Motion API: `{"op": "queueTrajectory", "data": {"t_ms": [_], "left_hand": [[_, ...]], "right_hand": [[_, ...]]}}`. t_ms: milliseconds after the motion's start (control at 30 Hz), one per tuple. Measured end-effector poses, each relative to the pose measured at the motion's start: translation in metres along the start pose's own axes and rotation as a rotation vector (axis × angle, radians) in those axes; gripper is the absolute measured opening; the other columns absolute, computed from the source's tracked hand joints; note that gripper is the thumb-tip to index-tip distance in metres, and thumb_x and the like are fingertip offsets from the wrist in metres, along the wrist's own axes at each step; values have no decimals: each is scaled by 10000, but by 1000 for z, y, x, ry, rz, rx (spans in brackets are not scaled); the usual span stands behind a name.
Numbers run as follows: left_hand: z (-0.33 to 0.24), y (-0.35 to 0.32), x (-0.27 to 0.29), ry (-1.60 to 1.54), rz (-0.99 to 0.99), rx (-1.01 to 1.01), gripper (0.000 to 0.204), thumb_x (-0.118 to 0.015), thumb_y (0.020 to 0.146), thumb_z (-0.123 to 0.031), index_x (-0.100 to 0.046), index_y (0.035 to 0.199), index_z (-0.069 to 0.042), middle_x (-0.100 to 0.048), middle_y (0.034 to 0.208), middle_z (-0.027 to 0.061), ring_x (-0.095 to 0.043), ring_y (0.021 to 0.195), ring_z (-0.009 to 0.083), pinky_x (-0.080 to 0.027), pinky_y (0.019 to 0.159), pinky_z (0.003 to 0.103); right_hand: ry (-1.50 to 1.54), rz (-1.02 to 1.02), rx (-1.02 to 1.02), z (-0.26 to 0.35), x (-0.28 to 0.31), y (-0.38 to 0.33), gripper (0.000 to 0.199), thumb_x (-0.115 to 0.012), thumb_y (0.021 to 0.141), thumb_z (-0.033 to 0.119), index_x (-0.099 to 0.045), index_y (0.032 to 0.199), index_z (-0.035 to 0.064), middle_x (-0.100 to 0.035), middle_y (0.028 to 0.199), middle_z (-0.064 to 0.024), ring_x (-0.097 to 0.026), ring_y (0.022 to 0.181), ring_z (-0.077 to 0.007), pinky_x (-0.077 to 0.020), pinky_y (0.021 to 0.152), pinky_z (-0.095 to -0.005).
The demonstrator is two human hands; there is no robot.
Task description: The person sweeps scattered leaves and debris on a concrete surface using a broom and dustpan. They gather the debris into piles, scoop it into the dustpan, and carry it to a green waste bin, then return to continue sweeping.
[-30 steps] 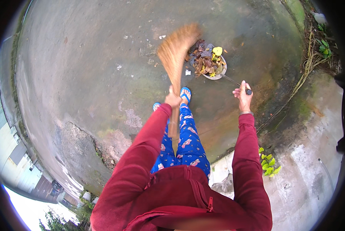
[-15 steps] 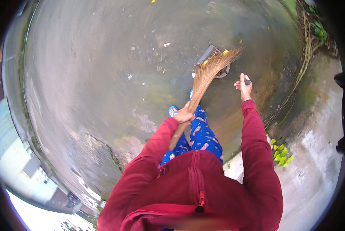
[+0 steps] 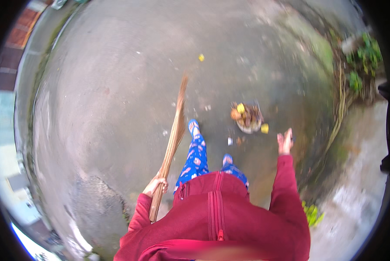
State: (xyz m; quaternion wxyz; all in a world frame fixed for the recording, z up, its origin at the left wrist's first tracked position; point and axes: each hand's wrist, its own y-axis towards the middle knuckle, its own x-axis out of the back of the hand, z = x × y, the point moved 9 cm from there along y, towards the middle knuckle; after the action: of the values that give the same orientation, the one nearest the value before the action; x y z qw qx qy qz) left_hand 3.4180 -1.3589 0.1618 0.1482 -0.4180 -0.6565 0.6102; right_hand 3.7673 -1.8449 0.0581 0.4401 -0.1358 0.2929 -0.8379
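Note:
A straw broom (image 3: 173,141) is gripped near its lower end by my left hand (image 3: 155,186), fingers wrapped round the bundled stalks. Its bristles point forward and are smeared by motion. Out to the right, my right hand (image 3: 285,141) is closed on the dark handle of a dustpan. The dustpan (image 3: 248,129) is ahead of my feet, heaped with brown and yellow leaves (image 3: 251,115). Its thin handle rod barely shows. A yellow leaf (image 3: 264,128) shows at the pan's right edge, and a small white scrap (image 3: 230,141) lies on the ground nearer me.
Wet grey concrete (image 3: 116,87) spreads ahead, with another yellow leaf (image 3: 201,57) farther out. A rough broken patch (image 3: 95,200) lies at the left. Roots (image 3: 340,100) and green plants (image 3: 364,56) line the right side, beside a pale ledge (image 3: 351,195).
My left hand has swung the broom left, away from the dustpan. The leaf-filled pan now shows uncovered and lower in view. My left foot has stepped forward.

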Motion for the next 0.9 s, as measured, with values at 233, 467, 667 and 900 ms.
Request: {"op": "queueTrajectory", "data": {"t_ms": [233, 467, 667, 900], "left_hand": [[-135, 107, 97, -719, 30, -99, 69, -495, 651, -93, -438, 626, -63, -420, 508, 41, -440, 438, 147, -396, 432, 243], [-333, 137, 211, -1632, 336, -584, 50, -486, 662, -58, -453, 631, -37, -468, 577, 39, -493, 573, 156, -456, 523, 217], [-396, 161, 299, -2153, 261, -759, 131, -518, 686, -146, -461, 643, -37, -498, 585, 76, -501, 543, 185, -482, 512, 276], [-385, 177, 354, -2152, -436, -1125, 83, -497, 737, -98, -528, 668, -64, -558, 709, 50, -561, 676, 166, -507, 551, 278]], "right_hand": [[-208, -153, -87, -8, -73, 7, 456, -484, 697, 609, -473, 795, 164, -520, 577, -44, -506, 416, -138, -359, 361, -214], [-103, -192, 0, 11, -175, 36, 470, -535, 706, 548, -451, 782, 93, -484, 673, -74, -493, 505, -145, -365, 378, -211], [79, -264, 14, -8, -257, 67, 446, -571, 709, 491, -442, 782, 70, -485, 619, -56, -506, 500, -170, -375, 380, -228], [-51, -373, 26, -8, -429, 102, 477, -507, 755, 482, -440, 835, 17, -494, 629, -88, -494, 476, -184, -360, 368, -248]]}}
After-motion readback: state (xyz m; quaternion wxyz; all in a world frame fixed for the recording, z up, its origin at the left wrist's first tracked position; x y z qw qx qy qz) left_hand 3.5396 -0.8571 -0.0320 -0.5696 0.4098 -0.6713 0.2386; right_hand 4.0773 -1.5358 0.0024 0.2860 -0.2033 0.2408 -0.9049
